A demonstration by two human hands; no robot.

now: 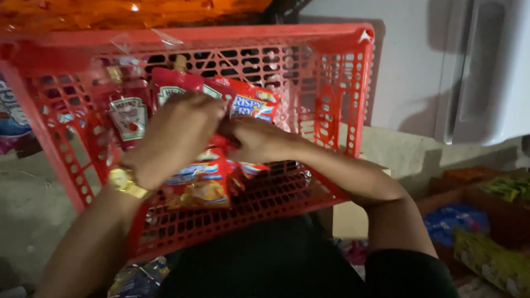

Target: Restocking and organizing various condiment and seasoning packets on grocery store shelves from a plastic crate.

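Note:
A red plastic lattice crate (pixel 337 77) rests tilted against my lap. Inside stand red sauce pouches (pixel 128 117) with gold caps at the left and red snack packets (pixel 255 105) beside them. More red packets (pixel 205 185) lie on the crate's floor. My left hand (pixel 176 135), with a gold watch on the wrist, is closed over the tops of the upright pouches and packets. My right hand (pixel 259 140) grips the packets from the right side, its fingers meeting the left hand. What lies under the hands is hidden.
An orange plastic bag (pixel 127 11) lies beyond the crate. A white appliance (pixel 486 72) stands at the upper right. Cardboard boxes (pixel 497 221) with green, yellow and blue packets sit at the lower right. Grey concrete floor (pixel 27 198) shows at the left.

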